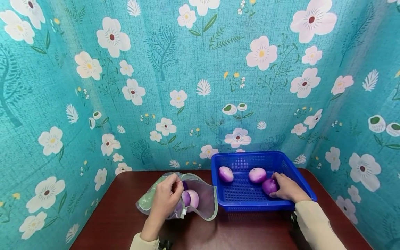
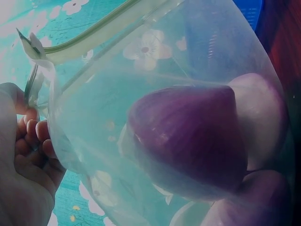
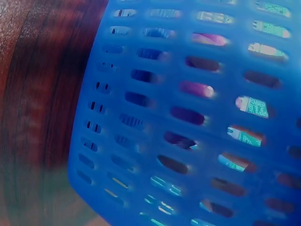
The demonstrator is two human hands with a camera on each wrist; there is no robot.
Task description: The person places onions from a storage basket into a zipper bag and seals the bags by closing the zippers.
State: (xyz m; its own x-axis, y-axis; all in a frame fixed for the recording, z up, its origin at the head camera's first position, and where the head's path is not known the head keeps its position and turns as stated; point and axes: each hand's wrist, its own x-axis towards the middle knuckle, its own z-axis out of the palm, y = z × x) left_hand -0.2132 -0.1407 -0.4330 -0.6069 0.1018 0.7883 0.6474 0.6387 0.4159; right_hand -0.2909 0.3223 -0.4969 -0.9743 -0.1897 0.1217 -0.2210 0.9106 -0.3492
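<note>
My left hand [image 1: 167, 194] pinches the edge of a see-through zip bag [image 1: 207, 201] with a pale green zip rim. The bag lies with its mouth gaping to the right. Inside it are several purple-and-white turnips, one of them a large purple turnip [image 2: 188, 141] seen through the film in the left wrist view. Over in the blue plastic basket [image 1: 250, 205], my right hand [image 1: 287, 187] grips a deep purple turnip [image 1: 269, 187] at its right side. The right wrist view shows mostly the basket's slotted wall [image 3: 150, 113], which hides that hand.
Two more turnips sit in the basket, a pale turnip [image 1: 226, 174] at the left and another turnip [image 1: 257, 175] beside the gripped one. Bag and basket stand side by side on a dark red-brown table [image 1: 115, 215]. A turquoise flowered cloth [image 1: 193, 114] hangs close behind and at both sides.
</note>
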